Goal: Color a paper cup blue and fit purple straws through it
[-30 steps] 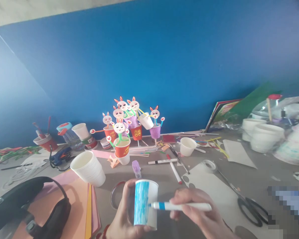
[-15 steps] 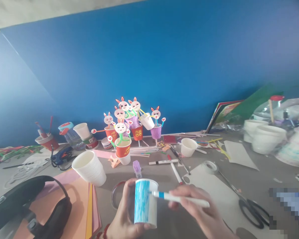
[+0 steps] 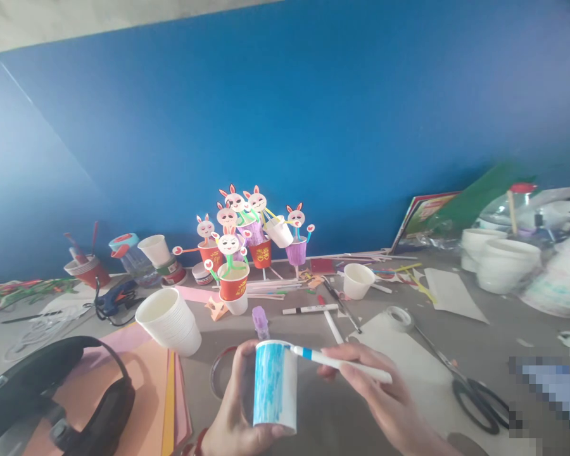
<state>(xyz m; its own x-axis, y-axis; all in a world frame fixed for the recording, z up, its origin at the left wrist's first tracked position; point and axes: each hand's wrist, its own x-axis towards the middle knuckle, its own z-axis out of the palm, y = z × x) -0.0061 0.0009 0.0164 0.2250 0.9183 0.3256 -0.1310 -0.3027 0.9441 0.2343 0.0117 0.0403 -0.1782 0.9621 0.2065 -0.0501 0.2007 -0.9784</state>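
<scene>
The left hand (image 3: 232, 405) holds a white cup (image 3: 270, 386) roughly upright above the worktop (image 3: 209, 342), toward its near edge. Its fingers are curved around the cup's left side, reaching up to the rim, with one digit across the base; a red bracelet (image 3: 200, 440) circles the wrist. Blue streaks cover the left and middle of the cup's visible side, while a strip on the right is white.

The right hand (image 3: 377, 386) pinches a blue marker (image 3: 342, 364) between closely set fingers. The marker lies at a slant, its tip pointing left at the cup's upper part, near the border of blue and white; whether tip and cup touch, I cannot tell.

Behind the left hand a ring (image 3: 215, 373) shows in part, and just beyond the cup is a purple-topped piece (image 3: 260, 320). A stack of cups (image 3: 168, 320) leans by the coloured card (image 3: 109, 405), on which a black headset (image 3: 116, 405) partly lies, toward the near left corner.

To the right of the right hand, scissors (image 3: 466, 381) lie partly over white paper (image 3: 422, 367), their black handles toward the near right corner. A tape roll (image 3: 399, 318) rests at the paper's far end. Rabbit figures (image 3: 230, 244) stand in cups near the worktop's far edge, before the blue wall (image 3: 289, 114).
</scene>
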